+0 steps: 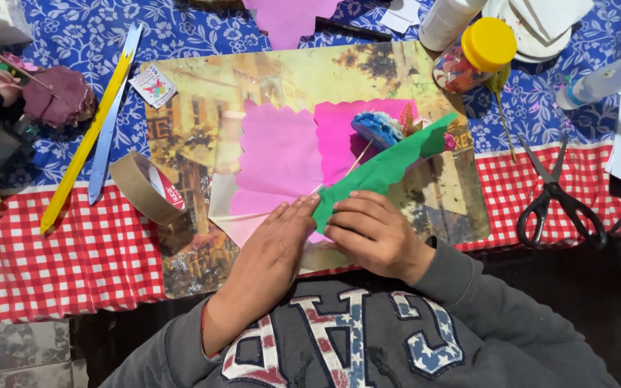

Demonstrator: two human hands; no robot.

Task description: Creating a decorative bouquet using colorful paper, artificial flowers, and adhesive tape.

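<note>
A picture placemat lies over the checked tablecloth, carrying pink scalloped paper. On it, a green scalloped paper strip slants up to the right. The left hand lies flat, fingers straight, pressing the strip's lower end; the right hand curls, pinching that end. Black scissors rest well right, a tape roll left.

Quick count — two hands, one pair of scissors, one tape roll, one yellow-lidded jar, two rulers — one green paper strip.
</note>
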